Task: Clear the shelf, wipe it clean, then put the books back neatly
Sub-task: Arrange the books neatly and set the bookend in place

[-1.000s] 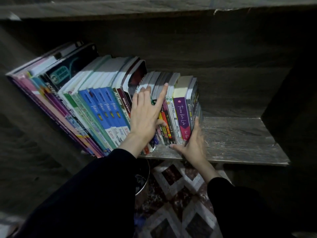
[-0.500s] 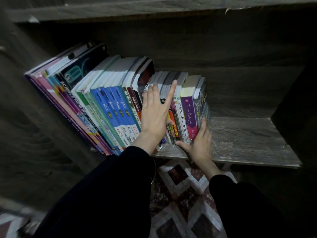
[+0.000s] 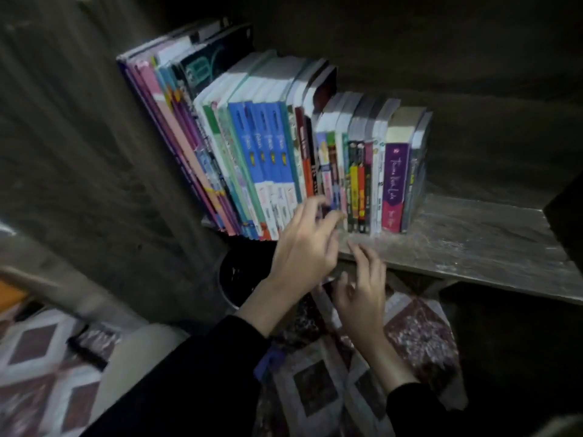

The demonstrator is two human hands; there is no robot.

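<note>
A row of books (image 3: 277,152) stands on the grey wooden shelf (image 3: 473,244), leaning left against the side wall. It runs from tall pink and purple ones through blue spines to a purple book (image 3: 394,184) near the right end. My left hand (image 3: 303,247) hovers at the lower ends of the middle spines, its fingers loosely bent and blurred, gripping nothing. Just below the shelf's front edge is my right hand (image 3: 362,288), fingers relaxed and spread, also holding nothing.
The right half of the shelf board is bare and dusty up to the dark right wall (image 3: 568,222). The left side panel (image 3: 94,152) bounds the books. Under the shelf sit a dark round bin (image 3: 233,279) and a patterned rug (image 3: 416,335).
Both hands have come off the books and dropped back toward the shelf's front edge. The books stand more upright. The view has swung left.
</note>
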